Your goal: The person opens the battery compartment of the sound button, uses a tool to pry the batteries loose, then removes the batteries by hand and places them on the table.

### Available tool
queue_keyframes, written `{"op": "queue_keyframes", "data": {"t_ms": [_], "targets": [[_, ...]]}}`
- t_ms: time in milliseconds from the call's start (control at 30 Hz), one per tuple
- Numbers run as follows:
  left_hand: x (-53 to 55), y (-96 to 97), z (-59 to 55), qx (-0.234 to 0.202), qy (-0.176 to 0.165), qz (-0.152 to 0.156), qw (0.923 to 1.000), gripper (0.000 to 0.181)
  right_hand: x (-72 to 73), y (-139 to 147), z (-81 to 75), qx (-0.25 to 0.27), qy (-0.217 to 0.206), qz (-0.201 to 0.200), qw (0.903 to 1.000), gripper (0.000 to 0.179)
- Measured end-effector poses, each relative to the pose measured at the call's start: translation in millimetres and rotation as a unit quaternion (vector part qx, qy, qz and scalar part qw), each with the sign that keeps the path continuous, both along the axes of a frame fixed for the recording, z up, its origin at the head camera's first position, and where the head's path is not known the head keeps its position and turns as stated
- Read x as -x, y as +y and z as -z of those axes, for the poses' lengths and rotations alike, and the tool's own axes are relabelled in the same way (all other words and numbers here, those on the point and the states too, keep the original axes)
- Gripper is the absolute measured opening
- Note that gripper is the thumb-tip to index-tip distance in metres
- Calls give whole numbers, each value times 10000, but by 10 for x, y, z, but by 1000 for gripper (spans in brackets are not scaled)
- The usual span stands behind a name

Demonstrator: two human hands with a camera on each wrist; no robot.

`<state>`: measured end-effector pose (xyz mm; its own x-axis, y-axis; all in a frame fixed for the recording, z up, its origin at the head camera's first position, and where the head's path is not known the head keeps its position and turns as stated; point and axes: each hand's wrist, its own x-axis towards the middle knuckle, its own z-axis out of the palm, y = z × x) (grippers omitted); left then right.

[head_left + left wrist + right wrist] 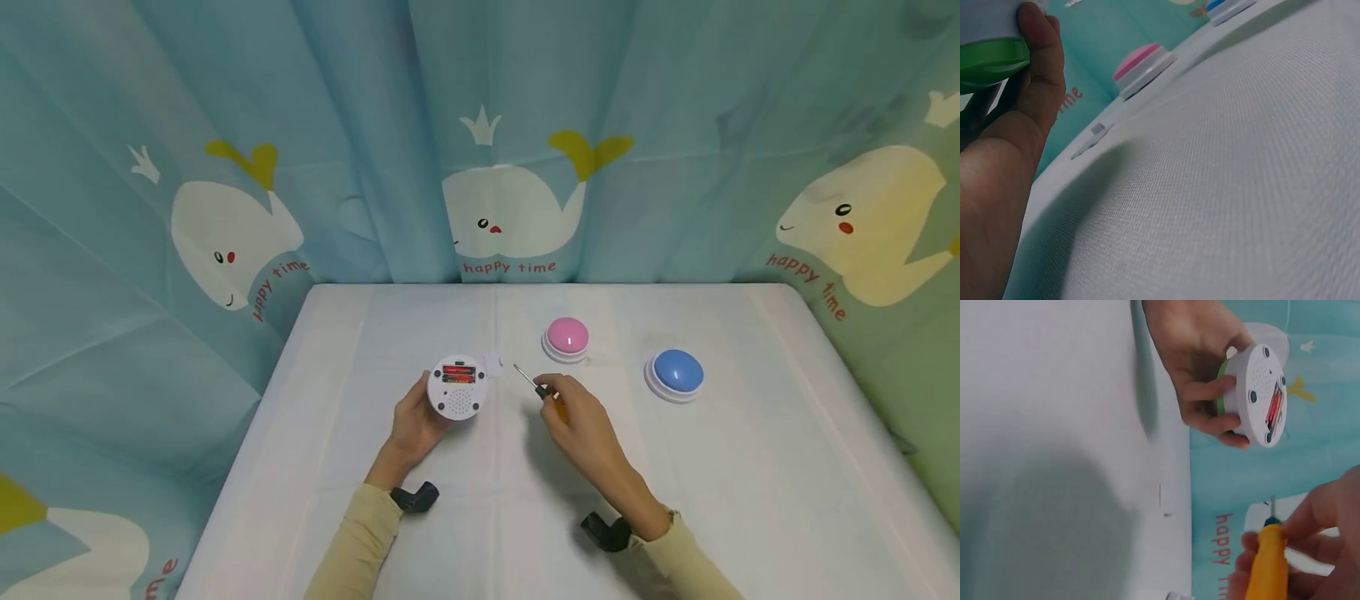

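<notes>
My left hand [418, 423] grips a round white push-button device by its sides, its underside turned up toward the head camera. In that underside [459, 403] an uncovered battery compartment holds two red batteries [459, 374], with small dark feet and speaker holes around it. The device's green button [992, 61] shows in the left wrist view. My right hand [581, 421] holds a screwdriver with an orange-yellow handle [1269, 565], its metal shaft [524, 375] pointing up and left, apart from the device. A small white battery cover [493, 364] lies on the table just beyond the device.
A pink button [567, 335] on a white base stands toward the back of the white table [420, 533]. To its right is a blue button [678, 370], also on a white base. A blue-green whale-print curtain [360, 100] hangs behind the table and along its sides.
</notes>
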<state>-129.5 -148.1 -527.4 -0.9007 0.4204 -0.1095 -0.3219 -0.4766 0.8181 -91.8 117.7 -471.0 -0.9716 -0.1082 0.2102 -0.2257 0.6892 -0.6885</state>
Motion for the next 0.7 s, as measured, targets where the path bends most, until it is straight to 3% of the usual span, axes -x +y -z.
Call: {"op": "queue_keyframes", "data": {"t_ms": [200, 400, 700], "targets": [[2, 7, 22, 288, 23, 32, 9996, 69, 34, -73, -66, 489, -63, -375, 9981, 29], [-7, 8, 27, 412, -105, 23, 9991, 69, 71, -130, -135, 892, -609, -858, 9904, 31], [14, 24, 42, 779, -124, 131, 9968, 66, 118, -166, -204, 880, -1086, -1036, 9847, 34]]}}
